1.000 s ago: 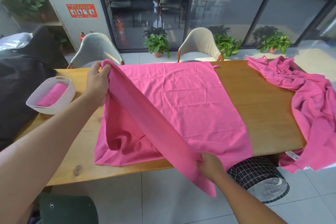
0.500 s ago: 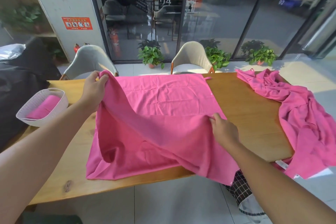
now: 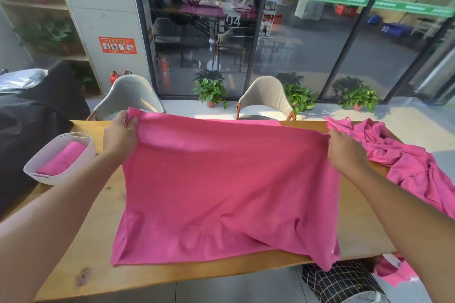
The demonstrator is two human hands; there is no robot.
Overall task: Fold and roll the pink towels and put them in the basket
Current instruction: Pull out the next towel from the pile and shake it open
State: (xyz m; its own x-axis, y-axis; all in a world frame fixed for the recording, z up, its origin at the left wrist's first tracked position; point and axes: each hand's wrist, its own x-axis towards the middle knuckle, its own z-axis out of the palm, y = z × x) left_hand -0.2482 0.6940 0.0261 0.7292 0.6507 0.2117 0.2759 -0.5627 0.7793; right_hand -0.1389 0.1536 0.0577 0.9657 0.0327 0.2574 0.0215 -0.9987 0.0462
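**Towel stretched out for the first fold**

The left hand [image 3: 120, 136] and right hand [image 3: 343, 151] each pinch a far corner of the pink towel [image 3: 229, 189], pulling it taut, probably so the halves line up. Its near edge lies on the surface [image 3: 354, 204]. The basket [image 3: 81, 152] at left holds one rolled towel [image 3: 61, 160]; a crumpled heap [image 3: 406, 162] waits at right.

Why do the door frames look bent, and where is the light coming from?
In the head view the wide-angle lens bows the door frames outward; sunlight brightens the floor by the chairs, the glass mirrors the room, and the hands' towel is sharp.
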